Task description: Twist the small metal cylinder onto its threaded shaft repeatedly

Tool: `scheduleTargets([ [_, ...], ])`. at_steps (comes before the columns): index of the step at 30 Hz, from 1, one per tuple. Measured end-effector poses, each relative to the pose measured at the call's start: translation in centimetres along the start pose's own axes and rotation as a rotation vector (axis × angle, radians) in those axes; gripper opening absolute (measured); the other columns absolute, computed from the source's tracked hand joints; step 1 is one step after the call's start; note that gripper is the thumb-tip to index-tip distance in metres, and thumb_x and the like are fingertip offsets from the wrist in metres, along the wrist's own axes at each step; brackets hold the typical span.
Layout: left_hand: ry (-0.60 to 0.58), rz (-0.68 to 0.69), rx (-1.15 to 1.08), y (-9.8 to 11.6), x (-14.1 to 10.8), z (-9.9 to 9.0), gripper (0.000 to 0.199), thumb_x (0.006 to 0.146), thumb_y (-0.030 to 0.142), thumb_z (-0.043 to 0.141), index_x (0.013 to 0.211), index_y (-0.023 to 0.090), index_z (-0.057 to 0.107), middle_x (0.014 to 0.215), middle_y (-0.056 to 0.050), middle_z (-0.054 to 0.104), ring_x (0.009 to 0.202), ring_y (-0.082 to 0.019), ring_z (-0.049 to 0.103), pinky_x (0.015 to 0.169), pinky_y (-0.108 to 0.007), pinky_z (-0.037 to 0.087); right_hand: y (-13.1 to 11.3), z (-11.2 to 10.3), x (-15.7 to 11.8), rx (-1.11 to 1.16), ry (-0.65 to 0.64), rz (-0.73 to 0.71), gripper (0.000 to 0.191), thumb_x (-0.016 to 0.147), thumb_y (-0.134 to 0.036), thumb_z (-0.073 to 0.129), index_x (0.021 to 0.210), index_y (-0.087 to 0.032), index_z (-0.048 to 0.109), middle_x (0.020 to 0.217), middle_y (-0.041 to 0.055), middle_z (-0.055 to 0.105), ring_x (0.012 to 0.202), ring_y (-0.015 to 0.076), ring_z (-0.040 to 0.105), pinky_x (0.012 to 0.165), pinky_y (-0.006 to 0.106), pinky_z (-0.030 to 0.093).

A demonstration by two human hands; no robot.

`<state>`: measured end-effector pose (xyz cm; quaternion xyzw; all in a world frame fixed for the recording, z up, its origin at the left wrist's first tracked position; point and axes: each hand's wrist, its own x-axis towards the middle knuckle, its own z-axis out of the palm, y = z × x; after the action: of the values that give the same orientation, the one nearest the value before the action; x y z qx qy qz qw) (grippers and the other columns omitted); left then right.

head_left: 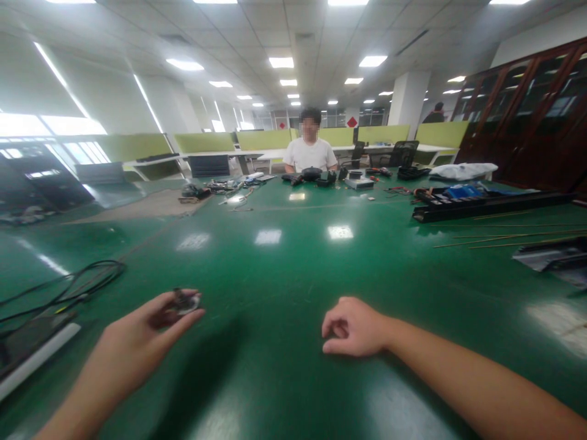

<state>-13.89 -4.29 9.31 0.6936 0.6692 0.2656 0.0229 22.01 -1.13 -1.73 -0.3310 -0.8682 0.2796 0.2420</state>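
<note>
My left hand (137, 342) is at the lower left, raised over the green table (275, 275). Its thumb and fingers pinch a small dark and silvery metal part (187, 302), whose exact shape is blurred. To the right of centre, my right hand (353, 327) is at the table surface with its fingers curled. A gap shows between its thumb and fingers, and nothing is seen in it.
Black cables (98, 278) and a dark device (34, 342) lie at the left edge. Tools and parts line the far side, before a seated person (310, 153). Black rails (486, 206) and thin rods (509, 236) lie at the right.
</note>
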Motion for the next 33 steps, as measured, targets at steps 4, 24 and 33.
scheduleTargets([
  [4,-0.283,0.154,-0.223,6.0,2.5,4.7,0.035,0.083,0.045,0.066,0.109,0.022,0.066,0.095,-0.001,0.073,0.084,-0.018,0.068,0.077,-0.028,0.053,0.1,0.0,0.0,0.068,0.021,0.02,0.026,0.079,-0.043,0.073,0.081,-0.017,0.073,0.056,-0.003,0.062,0.049,0.0098,0.056,0.056,0.021,0.042],
  [24,-0.564,0.335,-0.815,9.8,-1.5,12.5,0.023,0.079,0.017,0.07,0.102,0.021,0.068,0.104,-0.003,0.071,0.096,-0.018,0.067,0.087,-0.029,0.051,0.0,0.0,0.2,0.028,0.065,-0.055,0.032,0.077,-0.04,0.074,0.063,-0.018,0.057,0.053,-0.0054,0.055,0.048,0.008,0.05,0.052,0.02,0.035],
  [33,-0.622,0.036,-1.08,9.5,-1.7,13.4,0.058,0.081,0.026,0.072,0.131,0.021,0.043,0.119,-0.01,0.068,0.105,-0.022,0.068,0.097,-0.036,0.051,-0.1,-0.3,0.1,0.041,0.055,-0.019,0.027,0.079,-0.043,0.073,0.073,-0.018,0.064,0.056,-0.005,0.058,0.05,0.0087,0.052,0.055,0.021,0.038],
])
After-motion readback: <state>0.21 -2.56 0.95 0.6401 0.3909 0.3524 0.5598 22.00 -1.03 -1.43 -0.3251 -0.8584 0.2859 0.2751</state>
